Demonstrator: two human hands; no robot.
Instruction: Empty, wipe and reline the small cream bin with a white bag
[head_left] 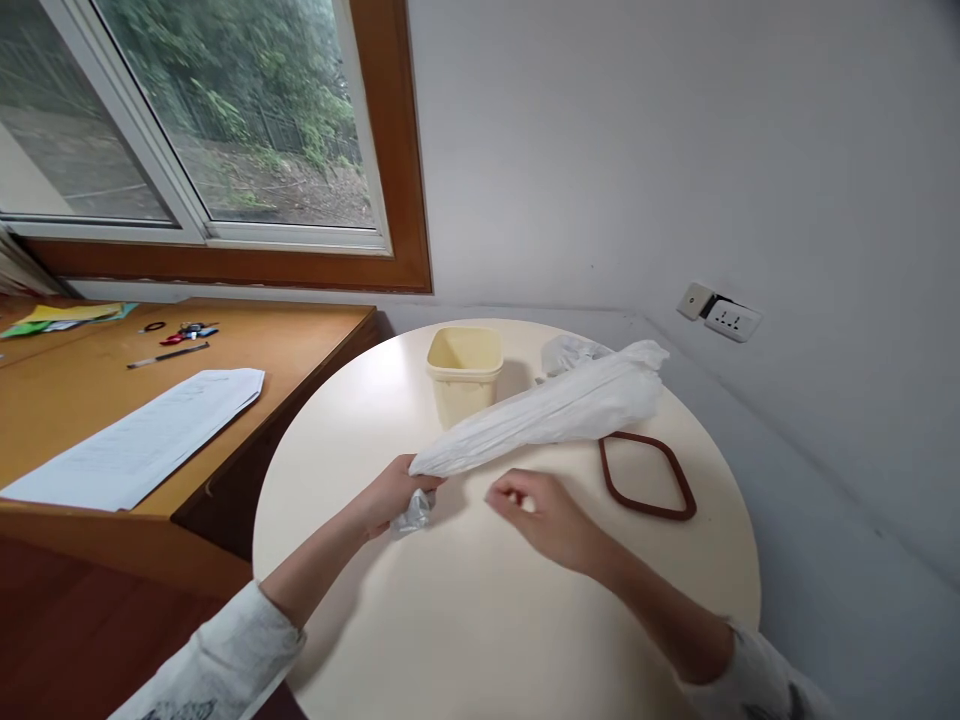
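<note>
My left hand (397, 492) is closed around the narrow gathered end of a long white plastic bag (540, 412). A crumpled tip of the bag pokes out below the fingers, and its wider end stretches to the back right over the table. To the right of that grip, my right hand (541, 515) hovers with its fingers curled into a pinch, apart from the bag; nothing shows in it. A small cream bin (465, 375) stands upright behind the bag, its top open. The brown rounded-square ring (679, 480) lies flat to the right of my right hand.
Everything rests on a round white table (465, 620). More crumpled clear plastic (571, 352) lies behind the bag. A wooden desk (315, 345) at the left bears papers (142, 440), a pen (169, 355) and small items. A wall with a socket (733, 320) borders the table.
</note>
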